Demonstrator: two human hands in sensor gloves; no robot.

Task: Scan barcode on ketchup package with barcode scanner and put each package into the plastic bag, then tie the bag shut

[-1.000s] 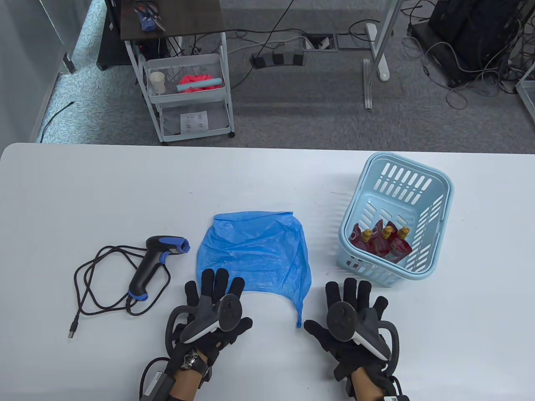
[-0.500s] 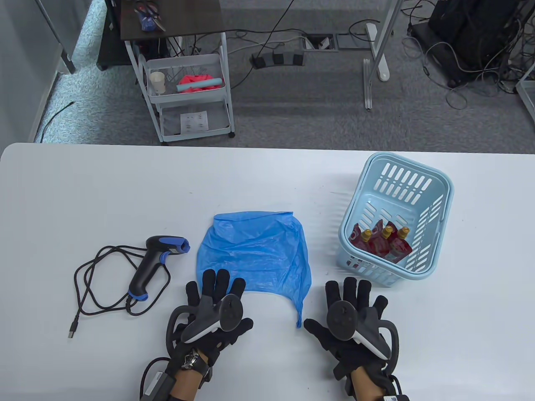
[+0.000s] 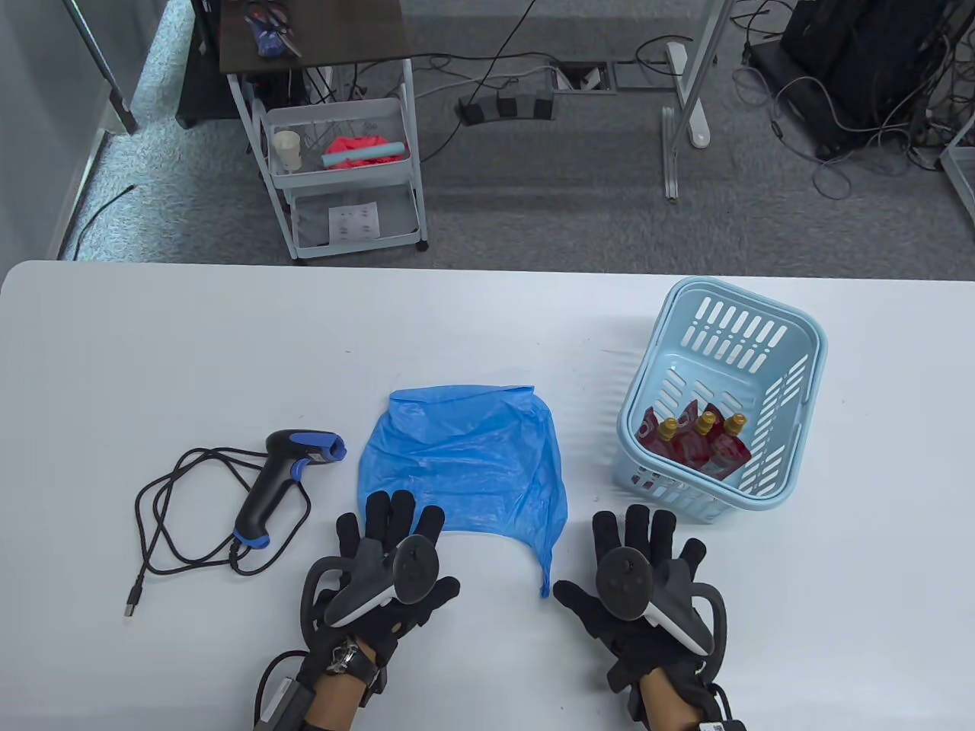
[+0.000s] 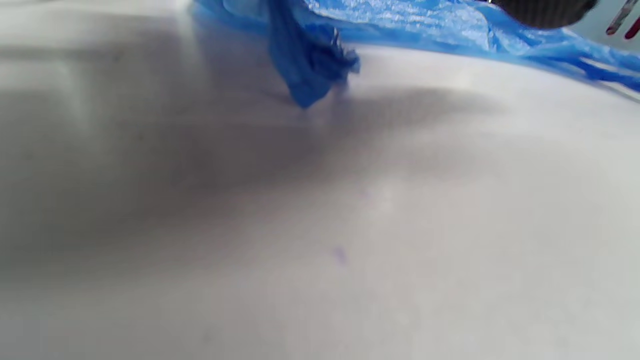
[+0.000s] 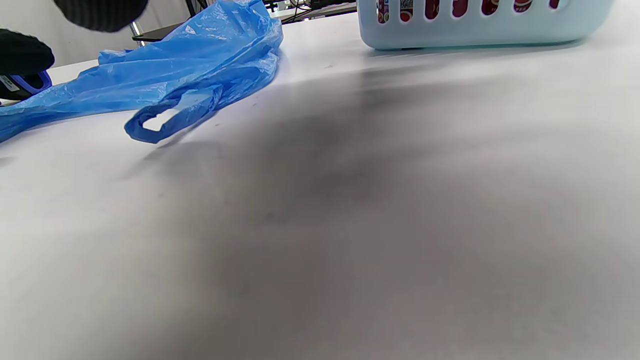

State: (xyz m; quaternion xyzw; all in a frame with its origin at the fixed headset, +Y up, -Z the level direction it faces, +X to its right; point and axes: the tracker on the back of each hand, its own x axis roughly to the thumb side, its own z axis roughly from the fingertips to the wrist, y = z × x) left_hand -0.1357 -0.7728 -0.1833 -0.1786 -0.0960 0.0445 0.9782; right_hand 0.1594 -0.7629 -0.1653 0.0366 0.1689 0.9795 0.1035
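Hands: 2, both palm-down on the white surface (image 3: 487,327) near its front edge; the left hand (image 3: 388,579) and the right hand (image 3: 636,586) each have fingers spread flat and hold nothing, grip wide on both
Plastic bag: 1, blue, the plastic bag (image 3: 468,468) lies flat and crumpled between the hands and beyond them; the left hand's fingertips (image 3: 404,506) overlap its near edge, the right hand lies apart from it; 1 handle loop (image 5: 167,117) shows in the right wrist view
Barcode scanner: 1, the barcode scanner (image 3: 282,476) lies on its side left of the bag, untouched, its black cable (image 3: 164,525) coiled to its left
Ketchup packages: 3 yellow caps counted, the ketchup packages (image 3: 697,445) stand in the basket; whether more lie behind them is unclear
Basket: 1, the light-blue basket (image 3: 792,335) stands right of the bag, beyond the right hand
Hard to make out: the left wrist view is blurred, showing only the bag's edge (image 4: 310,75) and bare surface; barcodes are not visible
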